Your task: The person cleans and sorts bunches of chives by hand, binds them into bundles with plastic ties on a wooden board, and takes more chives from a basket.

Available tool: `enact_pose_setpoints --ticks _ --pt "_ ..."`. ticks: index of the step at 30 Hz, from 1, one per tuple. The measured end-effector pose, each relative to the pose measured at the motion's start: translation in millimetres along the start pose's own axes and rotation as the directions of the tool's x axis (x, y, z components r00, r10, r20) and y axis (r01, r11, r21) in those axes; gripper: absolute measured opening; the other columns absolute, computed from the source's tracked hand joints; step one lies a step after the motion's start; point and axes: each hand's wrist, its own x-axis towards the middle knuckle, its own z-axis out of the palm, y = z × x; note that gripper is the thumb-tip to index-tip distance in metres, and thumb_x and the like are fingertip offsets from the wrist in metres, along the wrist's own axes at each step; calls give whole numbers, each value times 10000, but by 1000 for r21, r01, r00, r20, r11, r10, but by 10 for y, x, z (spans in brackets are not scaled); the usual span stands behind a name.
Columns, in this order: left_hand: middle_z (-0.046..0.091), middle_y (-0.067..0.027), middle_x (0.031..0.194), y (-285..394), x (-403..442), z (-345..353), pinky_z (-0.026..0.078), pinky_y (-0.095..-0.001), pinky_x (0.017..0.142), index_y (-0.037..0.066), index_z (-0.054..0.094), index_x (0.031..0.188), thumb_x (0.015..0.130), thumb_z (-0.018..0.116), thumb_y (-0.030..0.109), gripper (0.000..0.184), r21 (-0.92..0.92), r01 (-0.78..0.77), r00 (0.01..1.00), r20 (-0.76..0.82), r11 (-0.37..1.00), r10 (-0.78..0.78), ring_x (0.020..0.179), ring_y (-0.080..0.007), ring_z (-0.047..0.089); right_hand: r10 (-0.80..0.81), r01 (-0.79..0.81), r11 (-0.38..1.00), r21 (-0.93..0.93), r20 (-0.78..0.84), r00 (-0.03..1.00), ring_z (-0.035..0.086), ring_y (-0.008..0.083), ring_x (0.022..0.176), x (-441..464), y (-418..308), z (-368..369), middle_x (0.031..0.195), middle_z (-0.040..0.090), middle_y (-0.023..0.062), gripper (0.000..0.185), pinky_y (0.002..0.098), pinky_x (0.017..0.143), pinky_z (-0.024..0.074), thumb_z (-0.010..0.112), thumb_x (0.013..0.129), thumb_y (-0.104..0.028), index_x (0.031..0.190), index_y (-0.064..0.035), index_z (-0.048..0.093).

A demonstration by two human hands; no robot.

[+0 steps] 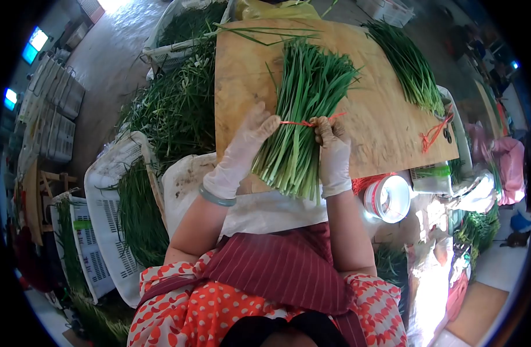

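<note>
A thick bundle of long green leaves point(303, 110) with pale stems lies on a wooden board point(248, 75), its stem ends toward me. A thin red tie point(303, 123) runs across the bundle. My left hand point(256, 130), in a whitish glove, pinches the tie's left end beside the stems. On the right side, my right hand point(333, 141), in a glove with dirty fingertips, is closed on the tie, with its loose end sticking out beyond.
A second green bundle point(407, 66) lies at the board's right, near red ties point(433, 136). White crates point(112, 196) of greens stand to the left. A white bucket point(392, 198) is below the board's right part. Loose greens point(175, 110) are heaped beyond the left edge.
</note>
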Motion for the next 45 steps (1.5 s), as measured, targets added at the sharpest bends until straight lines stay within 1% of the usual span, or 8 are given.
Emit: enact_pose_setpoints --ticks 12,16,18,21,23,33,36,45 --pt "149 -265 1437 30 -761 423 213 -349 1076 -110 11 1386 732 744 360 1089 198 -374 926 30 906 376 1321 -303 225 -48 41 999 25 628 776 477 67 665 229 -1119 157 804 616 30 136 206 633 411 579 887 -141 873 -6 594" --pt "508 -132 1263 139 -769 94 387 -331 970 15 280 1393 785 698 147 749 563 -10 958 243 826 -154 1135 -226 506 165 256 833 -491 661 732 549 104 681 464 -930 123 740 640 54 135 257 659 453 596 855 -118 870 13 624" --pt "545 -146 1232 261 -633 -3 393 -340 971 20 408 1325 777 694 168 635 482 -182 948 318 857 22 1135 -271 525 110 212 874 -438 602 791 565 106 685 584 -427 74 725 645 55 120 269 662 452 597 845 -111 840 4 630" --pt "471 -167 1310 607 -306 59 352 -373 1010 13 376 1340 724 729 253 749 624 -554 831 373 551 413 1205 -303 457 50 203 887 -415 522 852 593 180 671 599 -379 112 730 650 90 116 287 655 451 619 819 -136 788 -26 633" --pt "406 -161 1346 572 -71 159 298 -422 1034 27 333 1356 680 725 388 860 817 -576 720 514 -10 466 1201 -314 421 0 253 848 -467 476 879 601 221 666 486 -457 148 734 648 103 111 306 656 451 624 806 -142 779 -35 632" --pt "467 -134 1280 532 298 -7 283 -452 1038 65 416 1304 858 517 329 527 732 -657 723 680 -180 125 1208 -306 409 -495 714 270 -646 543 678 579 270 725 511 -567 164 698 617 58 96 386 722 372 630 766 -196 731 -107 623" --pt "468 -143 1294 256 316 -72 276 -469 1038 51 447 1267 882 490 290 455 692 -645 667 717 -323 202 1212 -321 411 -508 688 350 -636 488 710 579 271 708 496 -286 178 685 612 59 125 382 705 371 633 765 -220 724 -104 620" --pt "576 -196 1045 62 585 12 414 -424 839 -4 549 1092 875 505 394 455 655 -748 623 640 104 450 962 -372 527 -268 317 927 -201 236 934 539 152 591 643 -57 175 666 603 100 97 296 575 428 610 825 -90 806 4 624"
